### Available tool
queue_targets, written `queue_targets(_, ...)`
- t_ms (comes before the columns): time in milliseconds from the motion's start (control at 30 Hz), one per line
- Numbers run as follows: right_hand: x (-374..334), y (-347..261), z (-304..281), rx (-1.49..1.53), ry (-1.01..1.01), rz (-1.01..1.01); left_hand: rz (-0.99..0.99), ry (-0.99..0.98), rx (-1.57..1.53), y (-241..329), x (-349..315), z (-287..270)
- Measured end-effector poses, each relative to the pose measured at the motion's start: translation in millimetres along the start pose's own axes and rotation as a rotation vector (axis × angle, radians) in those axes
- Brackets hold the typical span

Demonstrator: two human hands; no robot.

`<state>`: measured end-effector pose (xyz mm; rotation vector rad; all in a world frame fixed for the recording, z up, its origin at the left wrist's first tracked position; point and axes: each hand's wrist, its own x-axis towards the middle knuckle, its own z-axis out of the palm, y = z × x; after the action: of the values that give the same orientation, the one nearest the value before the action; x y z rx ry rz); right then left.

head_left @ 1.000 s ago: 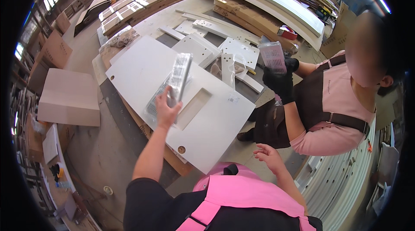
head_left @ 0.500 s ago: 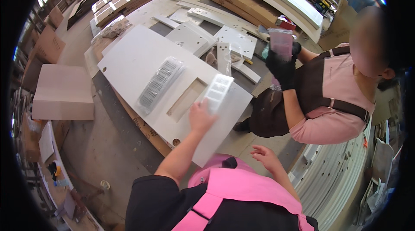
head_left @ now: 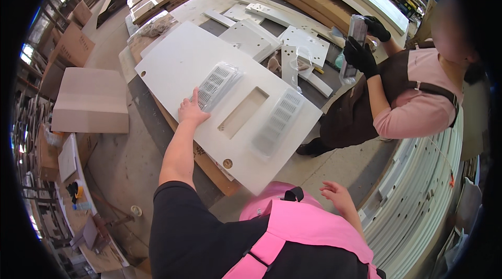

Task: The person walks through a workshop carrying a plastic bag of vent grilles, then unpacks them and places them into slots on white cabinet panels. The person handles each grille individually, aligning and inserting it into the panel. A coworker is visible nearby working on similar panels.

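Note:
My left hand [head_left: 192,111] reaches over a white panel [head_left: 172,54], its fingers apart at the near-left end of a plastic-wrapped vent grille [head_left: 218,84]. Whether the fingertips bear on the grille or only on the wrapping, I cannot tell. Right of it the panel has a rectangular cutout [head_left: 244,112]. A second wrapped vent grille [head_left: 277,122] lies beyond the cutout, towards the panel's right edge. Low and to the right, off the panel, my right hand [head_left: 337,195] hangs in the air with fingers loosely spread, holding nothing.
At the right, a co-worker's black-gloved hands [head_left: 361,57] hold another wrapped grille [head_left: 356,36]. Drilled white boards [head_left: 308,46] lie behind the panel. Long white strips [head_left: 413,195] are stacked at lower right. A cardboard box [head_left: 90,100] stands at left.
My left hand has moved left from the right-hand grille to the left-hand one. The right-hand grille now lies lower on the panel. The co-worker's hands have turned and raised their package.

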<state>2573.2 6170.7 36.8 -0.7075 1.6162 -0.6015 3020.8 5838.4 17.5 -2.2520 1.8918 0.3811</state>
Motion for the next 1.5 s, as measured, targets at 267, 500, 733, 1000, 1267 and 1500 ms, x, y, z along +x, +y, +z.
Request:
queue_targets(267,15.6,-13.9,8.4,-0.087,-0.064,-0.073,0.000,-0.018,0.014,9.0,-26.8,-1.9)
queue_targets(500,11.9,-17.9,13.6,-0.099,-0.078,-0.124,0.077,-0.005,-0.542,-2.8,-28.6,22.1)
queue_targets(733,0.9,-46.1,14.3,-0.067,-0.109,-0.109,0.093,-0.391,-1.640,25.8,-86.8,22.6)
queue_targets(1000,0.6,-112.7,63.9,0.163,-0.048,-0.544,0.575,-0.293,-1.604,167.9,-237.6,25.6)
queue_targets(1267,-5.7,-117.0,34.4,0.634,0.122,-0.635,0.994,-0.137,-1.131,199.7,-278.0,22.5)
queue_targets(1500,-30.3,-87.0,-4.0,0.830,-0.164,-0.571,0.765,-0.795,-1.470,205.6,-286.1,26.1)
